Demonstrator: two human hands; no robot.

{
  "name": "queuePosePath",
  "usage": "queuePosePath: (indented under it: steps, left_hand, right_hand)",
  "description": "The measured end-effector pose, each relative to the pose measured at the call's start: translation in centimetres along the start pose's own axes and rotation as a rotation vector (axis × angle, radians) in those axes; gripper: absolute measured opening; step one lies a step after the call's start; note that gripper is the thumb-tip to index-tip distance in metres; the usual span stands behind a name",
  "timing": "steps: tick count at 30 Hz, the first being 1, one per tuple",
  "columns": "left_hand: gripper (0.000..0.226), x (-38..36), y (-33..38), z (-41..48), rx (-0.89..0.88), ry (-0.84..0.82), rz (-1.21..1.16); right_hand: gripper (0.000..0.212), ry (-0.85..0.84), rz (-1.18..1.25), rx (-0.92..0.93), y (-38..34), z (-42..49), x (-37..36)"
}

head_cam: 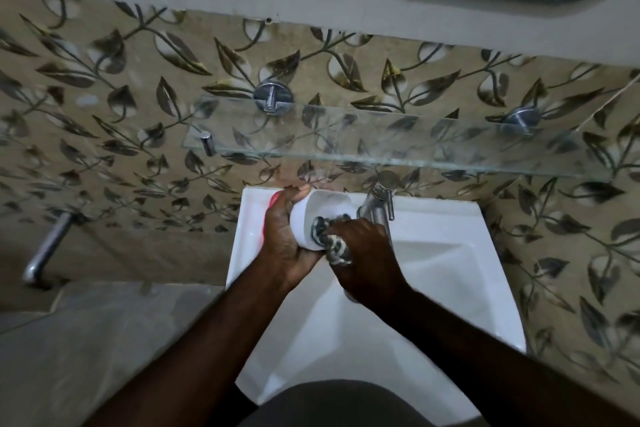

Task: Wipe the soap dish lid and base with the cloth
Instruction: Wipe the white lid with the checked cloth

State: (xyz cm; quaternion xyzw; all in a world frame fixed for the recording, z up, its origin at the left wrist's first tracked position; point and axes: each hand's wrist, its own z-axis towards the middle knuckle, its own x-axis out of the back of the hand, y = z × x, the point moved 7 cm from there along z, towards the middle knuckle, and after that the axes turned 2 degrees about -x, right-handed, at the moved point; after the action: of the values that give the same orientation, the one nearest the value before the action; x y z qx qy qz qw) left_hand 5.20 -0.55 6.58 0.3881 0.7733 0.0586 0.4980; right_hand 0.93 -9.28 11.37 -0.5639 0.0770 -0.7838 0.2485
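while the sink (450, 305) sits just ahead of the person, both hands work over its back left corner. the right hand (363, 253) has its fingers closed on the patterned cloth (337, 248), pressing it into the open hollow of a white soap dish piece (322, 215). the left hand (284, 236) has its fingers wrapped around that piece, tilted above the sink. whether it is lid or base is unclear. something pink (272, 206) shows behind the left hand, perhaps the other part, so the wiping looks midway. beyond the sink stands the tap (377, 201).
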Motion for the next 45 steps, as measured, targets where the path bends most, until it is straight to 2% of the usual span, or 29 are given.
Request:
queuePosePath:
  steps: [2,4,5,8,10,11,13,16,17,19,22,25,27,29,32,35,39,43,45]
  left_hand:
    - [0.048,0.3,-0.6,0.0,0.015,0.025,-0.001]
    - [0.049,0.0,-0.8,0.1,0.031,0.002,0.050]
    - [0.048,-0.2,-0.8,-0.1,0.042,-0.009,0.066]
    - [0.044,0.1,-0.1,0.4,-0.010,0.004,0.016]
    - [0.033,0.0,0.3,0.3,-0.015,0.002,-0.025]
    - [0.032,-0.1,0.3,0.3,-0.001,-0.006,-0.038]
    - [0.034,0.0,0.0,0.5,0.015,0.017,-0.046]
    - [0.039,-0.1,0.0,0.7,-0.029,0.037,0.014]
    - [0.040,-0.4,0.1,0.6,-0.035,0.031,0.039]
    - [0.046,-0.8,0.4,0.6,-0.045,0.028,0.029]
    - [0.037,-0.8,0.8,1.0,-0.056,0.033,-0.024]
    - [0.025,-0.9,0.3,1.0,-0.038,0.032,-0.028]
    - [0.024,-0.6,-0.2,0.8,-0.038,0.034,0.010]
    - [0.030,-0.7,-0.5,0.9,-0.023,0.021,0.082]
    - [0.038,-1.0,-0.4,0.8,-0.022,-0.001,0.082]
    - [0.043,-0.9,-0.1,1.0,0.012,0.028,0.037]
    - [0.027,-1.1,-0.4,0.9,0.186,0.033,0.274]
    - [0.020,-1.3,-0.3,1.1,0.208,0.003,0.365]
    - [0.026,-1.2,-0.3,1.3,0.187,-0.035,0.445]
  right_hand:
    - [0.014,0.023,0.072,-0.126,0.2,0.0,-0.1]
    - [0.003,0.026,0.294,-0.300,-0.5,0.1,-0.7]
    - [0.002,0.024,0.344,-0.313,-1.2,0.2,-0.9]
    - [0.005,-0.006,0.294,-0.139,-2.2,0.5,-0.6]
    - [0.014,-0.055,0.140,-0.010,-1.3,0.6,-0.7]
    - [0.017,-0.077,0.065,-0.004,-0.5,0.5,-0.7]
    - [0.014,-0.058,0.043,-0.053,0.6,0.5,-0.7]
    - [0.012,-0.002,0.311,-0.290,0.0,0.6,-0.9]
    - [0.010,0.001,0.380,-0.305,-0.7,0.7,-1.1]
    - [0.011,0.018,0.352,-0.189,-2.2,1.0,-0.5]
    - [0.015,-0.026,0.169,-0.062,-1.2,0.9,0.0]
    - [0.016,-0.087,0.068,-0.138,1.2,0.7,-0.7]
    - [0.007,-0.074,0.158,-0.248,0.9,0.7,-1.0]
    - [0.006,-0.045,0.349,-0.352,0.1,0.8,-1.2]
    - [0.008,0.015,0.365,-0.234,-1.4,0.9,0.0]
    - [0.017,-0.021,0.159,0.028,-0.5,0.5,0.5]
    - [0.028,-0.168,0.114,0.022,2.6,-0.8,-1.5]
    - [0.010,-0.128,0.106,0.004,2.4,-0.5,-1.9]
    - [0.010,-0.105,0.149,-0.042,2.6,-0.4,-1.7]
